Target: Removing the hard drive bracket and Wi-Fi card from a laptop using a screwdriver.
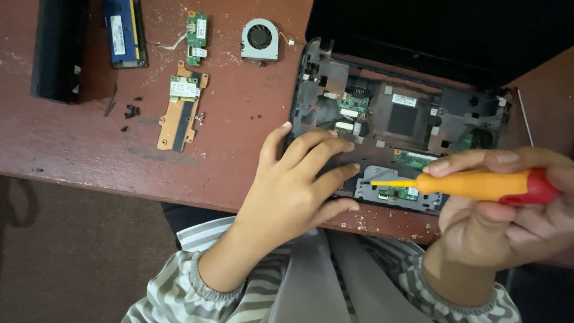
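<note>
I see the left hand (296, 185) lying flat, fingers spread, holding nothing; its fingertips press on the front left part of the opened laptop base (397, 128). The base sits on the red-brown table (239, 149), near its front edge, its dark screen folded back behind it. The right hand (508, 209) is closed around a screwdriver (478, 185) with an orange and red handle. The yellow shaft points left, with its tip just above the grey plate at the front of the base. Left of the base lie removed parts: a small fan (260, 39), a green board (196, 37), an orange bracket (182, 104), a blue memory stick (124, 30) and loose black screws (131, 110).
</note>
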